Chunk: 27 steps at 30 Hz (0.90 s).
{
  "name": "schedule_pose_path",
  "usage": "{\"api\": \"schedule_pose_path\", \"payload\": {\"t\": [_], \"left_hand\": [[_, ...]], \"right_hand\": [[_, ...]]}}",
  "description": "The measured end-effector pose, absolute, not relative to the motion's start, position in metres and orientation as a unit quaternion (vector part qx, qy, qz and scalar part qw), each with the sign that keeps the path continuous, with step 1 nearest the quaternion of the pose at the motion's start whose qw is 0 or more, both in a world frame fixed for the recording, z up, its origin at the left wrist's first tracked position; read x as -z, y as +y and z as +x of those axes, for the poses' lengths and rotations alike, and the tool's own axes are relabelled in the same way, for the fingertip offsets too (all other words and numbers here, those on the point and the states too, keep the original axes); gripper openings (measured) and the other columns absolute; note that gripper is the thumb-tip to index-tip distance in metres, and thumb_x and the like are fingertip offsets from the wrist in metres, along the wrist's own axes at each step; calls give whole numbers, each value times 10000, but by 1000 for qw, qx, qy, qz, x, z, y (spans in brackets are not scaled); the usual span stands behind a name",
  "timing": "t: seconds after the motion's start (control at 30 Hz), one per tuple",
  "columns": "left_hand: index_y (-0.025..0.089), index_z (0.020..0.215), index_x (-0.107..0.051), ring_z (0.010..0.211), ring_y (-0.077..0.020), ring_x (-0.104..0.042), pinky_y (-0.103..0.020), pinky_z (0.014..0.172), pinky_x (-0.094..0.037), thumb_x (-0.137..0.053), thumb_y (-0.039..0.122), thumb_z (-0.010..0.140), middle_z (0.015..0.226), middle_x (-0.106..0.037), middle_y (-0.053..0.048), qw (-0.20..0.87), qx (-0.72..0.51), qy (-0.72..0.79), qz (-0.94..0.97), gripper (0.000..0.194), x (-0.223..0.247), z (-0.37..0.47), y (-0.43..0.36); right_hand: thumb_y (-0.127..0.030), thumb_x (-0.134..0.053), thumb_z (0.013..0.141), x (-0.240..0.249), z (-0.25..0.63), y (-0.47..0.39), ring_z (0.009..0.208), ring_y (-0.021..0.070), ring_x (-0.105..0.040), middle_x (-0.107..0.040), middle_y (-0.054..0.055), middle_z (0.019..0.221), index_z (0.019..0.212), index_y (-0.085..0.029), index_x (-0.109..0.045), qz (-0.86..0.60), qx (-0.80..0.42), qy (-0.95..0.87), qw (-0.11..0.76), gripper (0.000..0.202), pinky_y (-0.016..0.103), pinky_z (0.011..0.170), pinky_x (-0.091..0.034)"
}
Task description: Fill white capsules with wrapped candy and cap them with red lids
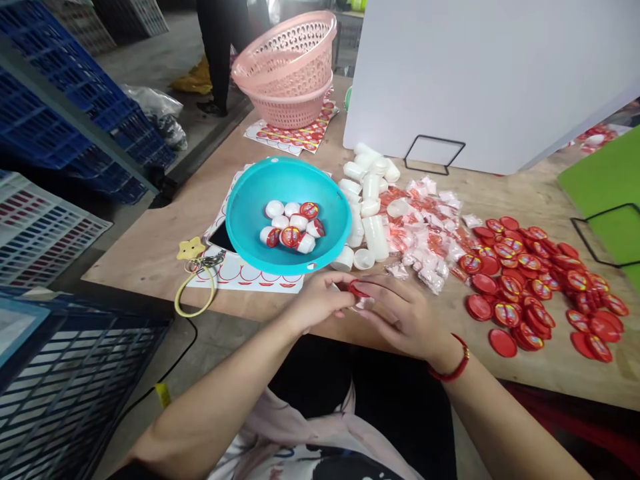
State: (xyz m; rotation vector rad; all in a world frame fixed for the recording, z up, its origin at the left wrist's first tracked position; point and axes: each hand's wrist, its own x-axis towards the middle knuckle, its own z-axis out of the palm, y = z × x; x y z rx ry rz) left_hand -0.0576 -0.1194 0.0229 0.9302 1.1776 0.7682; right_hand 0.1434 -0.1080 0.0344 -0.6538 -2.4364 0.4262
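Just in front of the teal bowl (240, 233), my left hand (325, 303) is closed round a small white cup, mostly hidden by the fingers. My right hand (405, 313) meets it from the right, its fingers on a red lid (357, 289) at the cup. Several white cups with red lids (291, 237) lie in the bowl. Right of the bowl are open white cups (375, 238), then small clear packets (430, 230) with pink and red contents. Several red lids (506, 314) are heaped farther right, some with printed stickers.
Stacked pink baskets (290, 100) stand at the back on printed sheets. A phone (223, 238) lies partly under the bowl, beside keys with a yellow strap (180, 300). White (450, 73) and green (610, 193) boards stand behind. Blue crates (85, 373) are at left; a person (215, 53) stands beyond.
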Motion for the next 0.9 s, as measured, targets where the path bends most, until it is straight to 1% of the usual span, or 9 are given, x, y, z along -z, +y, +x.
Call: {"api": "schedule_pose_path", "payload": {"t": [0.1, 0.2, 0.3, 0.43, 0.53, 0.6, 0.73, 0.9], "left_hand": [[220, 1128, -756, 767, -140, -669, -219, 619, -541, -764, 224, 685, 929, -729, -40, 718, -345, 503, 337, 443, -23, -57, -118], [212, 1086, -742, 837, -171, -698, -254, 683, -556, -820, 242, 666, 937, -723, -43, 747, -352, 483, 293, 428, -24, -57, -117], [198, 1030, -692, 831, -176, -696, -244, 650, -540, -854, 271, 643, 930, -710, -42, 740, -354, 485, 302, 426, -24, -58, -116], [219, 1065, -609, 728, -155, -669, -237, 596, -529, -819, 275, 667, 864, -703, -19, 698, -353, 515, 351, 454, -24, -58, -113], [220, 1080, -613, 650, -137, -640, -219, 562, -509, -769, 297, 712, 766, -678, 1, 689, -347, 518, 368, 407, -24, -57, -112], [220, 1091, -628, 638, -129, -633, -200, 542, -487, -745, 336, 752, 757, -675, 0, 695, -349, 503, 376, 377, -23, -57, -112], [241, 1193, -642, 708, -122, -651, -189, 573, -490, -746, 368, 791, 877, -696, -14, 725, -353, 456, 376, 433, -23, -62, -113], [249, 1291, -647, 754, -127, -669, -189, 573, -481, -748, 286, 798, 1043, -698, -54, 790, -370, 366, 325, 504, -21, -69, -115]], "right_hand": [[-307, -699, 934, -26, 146, -104, 1210, 273, -629, -661, 159, 1263, 1411, -176, -505, -235, -124, -918, 294, 532, 446, 1014, -567], [-295, -688, 942, -19, 147, -101, 1158, 253, -657, -673, 138, 1225, 1383, -213, -524, -254, -148, -901, 318, 477, 421, 969, -590], [-249, -634, 969, -13, 146, -99, 1103, 224, -682, -687, 108, 1210, 1363, -246, -539, -274, -192, -886, 322, 405, 382, 918, -605], [-270, -665, 953, -11, 143, -102, 1104, 232, -676, -684, 104, 1225, 1369, -247, -537, -293, -207, -877, 320, 437, 392, 920, -597], [-259, -688, 941, -13, 141, -104, 1137, 237, -654, -663, 106, 1231, 1342, -256, -554, -293, -202, -869, 343, 423, 407, 963, -577], [-232, -672, 948, -15, 140, -104, 1147, 234, -646, -653, 108, 1228, 1324, -256, -564, -288, -202, -869, 347, 392, 400, 971, -572], [-236, -623, 974, -16, 140, -101, 1152, 238, -637, -641, 114, 1230, 1318, -244, -560, -286, -210, -870, 341, 350, 403, 966, -569], [-255, -556, 1005, -15, 142, -98, 1173, 249, -615, -628, 119, 1246, 1319, -242, -556, -303, -251, -861, 323, 315, 436, 982, -546]]}}
